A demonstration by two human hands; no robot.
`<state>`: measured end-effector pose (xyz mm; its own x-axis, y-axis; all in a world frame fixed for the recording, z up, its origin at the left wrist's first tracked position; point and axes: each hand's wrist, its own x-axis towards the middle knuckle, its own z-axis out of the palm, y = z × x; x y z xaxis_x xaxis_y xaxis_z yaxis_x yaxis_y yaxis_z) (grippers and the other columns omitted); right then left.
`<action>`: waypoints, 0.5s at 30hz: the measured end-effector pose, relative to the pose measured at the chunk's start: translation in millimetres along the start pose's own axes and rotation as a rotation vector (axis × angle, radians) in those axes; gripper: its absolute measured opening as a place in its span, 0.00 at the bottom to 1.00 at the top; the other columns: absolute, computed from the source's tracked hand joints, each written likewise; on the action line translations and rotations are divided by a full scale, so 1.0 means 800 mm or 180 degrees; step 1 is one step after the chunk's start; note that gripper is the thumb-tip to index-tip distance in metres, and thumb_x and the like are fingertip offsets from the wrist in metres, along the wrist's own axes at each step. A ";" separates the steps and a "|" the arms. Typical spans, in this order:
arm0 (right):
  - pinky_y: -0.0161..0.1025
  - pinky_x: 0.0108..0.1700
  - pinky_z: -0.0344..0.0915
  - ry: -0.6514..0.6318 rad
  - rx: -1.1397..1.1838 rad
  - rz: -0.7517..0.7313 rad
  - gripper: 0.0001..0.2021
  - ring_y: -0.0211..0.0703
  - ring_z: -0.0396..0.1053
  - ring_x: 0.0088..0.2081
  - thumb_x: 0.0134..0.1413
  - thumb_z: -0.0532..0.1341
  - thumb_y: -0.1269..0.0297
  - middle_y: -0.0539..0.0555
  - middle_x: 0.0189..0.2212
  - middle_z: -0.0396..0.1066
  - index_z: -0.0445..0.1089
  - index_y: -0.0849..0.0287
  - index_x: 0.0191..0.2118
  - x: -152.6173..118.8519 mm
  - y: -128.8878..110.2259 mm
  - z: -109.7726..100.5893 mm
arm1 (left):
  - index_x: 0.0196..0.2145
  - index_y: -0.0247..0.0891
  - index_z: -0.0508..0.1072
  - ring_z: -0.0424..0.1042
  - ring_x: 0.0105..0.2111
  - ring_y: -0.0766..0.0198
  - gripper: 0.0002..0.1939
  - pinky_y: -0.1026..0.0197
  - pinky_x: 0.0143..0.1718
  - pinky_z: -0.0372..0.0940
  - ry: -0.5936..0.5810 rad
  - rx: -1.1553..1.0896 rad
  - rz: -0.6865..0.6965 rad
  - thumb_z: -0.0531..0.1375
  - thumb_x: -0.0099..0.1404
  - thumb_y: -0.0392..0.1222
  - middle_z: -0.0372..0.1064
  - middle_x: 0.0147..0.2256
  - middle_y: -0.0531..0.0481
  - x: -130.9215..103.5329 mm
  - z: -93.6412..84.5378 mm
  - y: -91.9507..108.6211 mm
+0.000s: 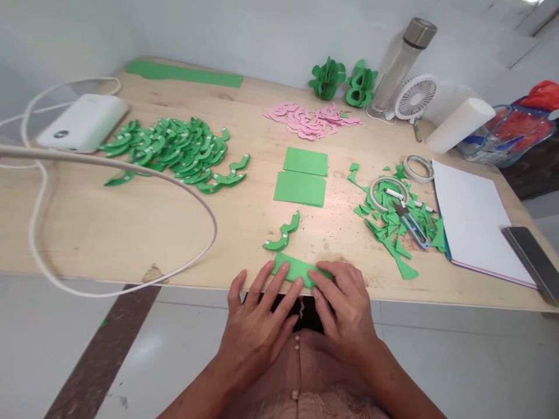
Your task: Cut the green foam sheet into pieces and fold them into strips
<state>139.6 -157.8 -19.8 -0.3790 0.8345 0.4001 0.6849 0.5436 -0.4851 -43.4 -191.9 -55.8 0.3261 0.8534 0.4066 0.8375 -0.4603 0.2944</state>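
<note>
Brownish-pink clothing with small round buttons lies closest, and beyond it stretches the pale wooden table. Its left part carries the broad pile of wavy green pieces, many bearing small white patches, so a good share of the shaping appears done. Both hands meet at the table's front edge: the left hand is spread and grips nothing, its fingertips pressing from above, while the right hand curls over the other end, though whether its thumb pinches from beneath cannot be told. To the right are scattered green offcuts, seemingly left from earlier cutting; farther back sits a heap of pink cut-outs. Two batches of green rectangles remain uncut, so some cutting is probably left. Two green layered shapes stand by the wall, apparently assembled. Under the fingertips, at the near edge, is the green strip: plain, straight-sided and slim, with no curves or white patches visible; its layers cannot be counted. Just beyond it rests one smaller wavy piece, already curved and dotted with white.
</note>
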 end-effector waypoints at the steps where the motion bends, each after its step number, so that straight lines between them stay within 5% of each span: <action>1: 0.54 0.48 0.64 0.0012 0.0026 0.0019 0.14 0.51 0.65 0.47 0.59 0.54 0.75 0.61 0.46 0.68 0.68 0.61 0.49 0.000 0.000 -0.001 | 0.59 0.44 0.64 0.55 0.62 0.47 0.26 0.38 0.62 0.39 0.0004 -0.0020 -0.0005 0.58 0.64 0.48 0.62 0.59 0.41 0.001 -0.001 0.001; 15: 0.57 0.51 0.61 0.0187 -0.0318 0.0061 0.16 0.56 0.61 0.52 0.58 0.54 0.73 0.62 0.51 0.64 0.69 0.61 0.51 -0.027 -0.012 -0.013 | 0.59 0.44 0.64 0.56 0.62 0.45 0.26 0.37 0.61 0.40 0.0089 -0.0094 0.0003 0.57 0.65 0.51 0.63 0.59 0.40 0.003 0.001 0.001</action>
<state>147.8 -182.3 -15.6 -0.3301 0.8364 0.4376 0.7514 0.5134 -0.4145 -41.5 -189.9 -55.3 0.3141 0.8460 0.4308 0.8237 -0.4685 0.3194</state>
